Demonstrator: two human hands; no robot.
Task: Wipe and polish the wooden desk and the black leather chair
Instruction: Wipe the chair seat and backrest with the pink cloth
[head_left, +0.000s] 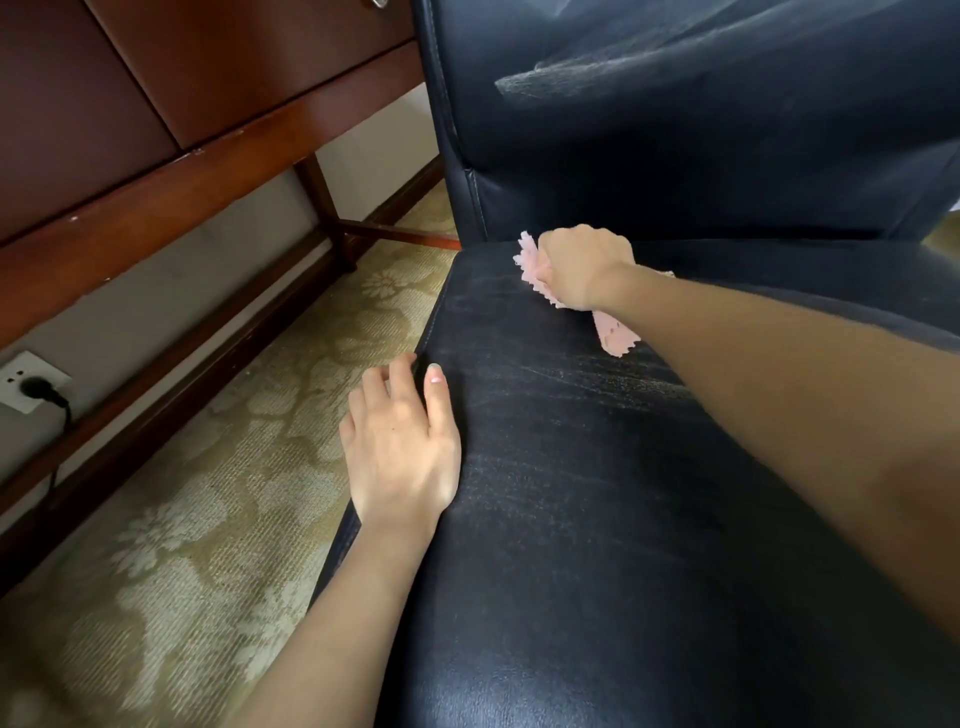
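Note:
The black leather chair (597, 493) fills the right half of the view, its seat streaked with pale wipe marks and its backrest rising behind. My right hand (584, 265) grips a pink cloth (613, 332) and presses it on the seat near the back left corner. My left hand (402, 441) rests on the seat's left edge, thumb on top and fingers over the side, holding nothing. The wooden desk (197, 156) stands at the upper left, its drawer front and legs in view.
A patterned beige carpet (208, 519) lies between desk and chair. A wall socket with a black plug (31, 387) sits low at the far left, its cable hanging down. A wooden skirting board (156, 395) runs along the wall.

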